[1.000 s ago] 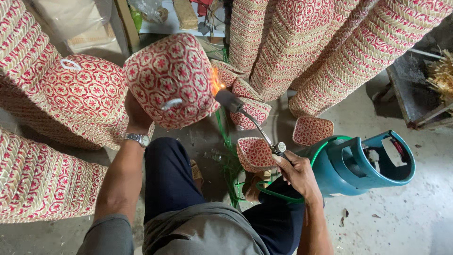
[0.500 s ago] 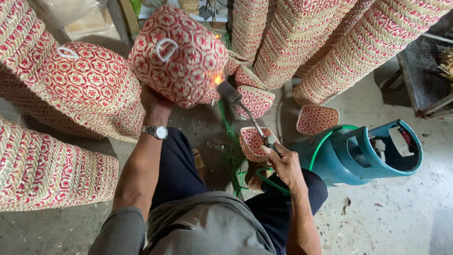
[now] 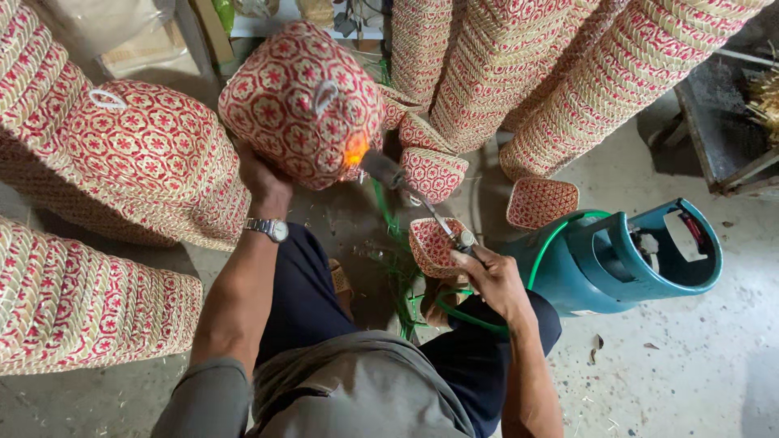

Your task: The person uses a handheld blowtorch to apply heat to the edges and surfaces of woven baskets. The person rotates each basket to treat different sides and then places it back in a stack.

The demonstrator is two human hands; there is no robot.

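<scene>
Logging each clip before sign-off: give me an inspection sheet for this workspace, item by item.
Surface: bare concrete floor, straw scraps.
Job's things: red-patterned woven basket held up; gas torch flame glowing on its side.
Clutter: small woven lids on the floor.
Grippers: left hand supports the basket from below; right hand grips the torch handle, fingers wrapped.
Cables: green hose loops to the teal gas cylinder, lying on its side.
Surroundings: stacked woven baskets all round.
</scene>
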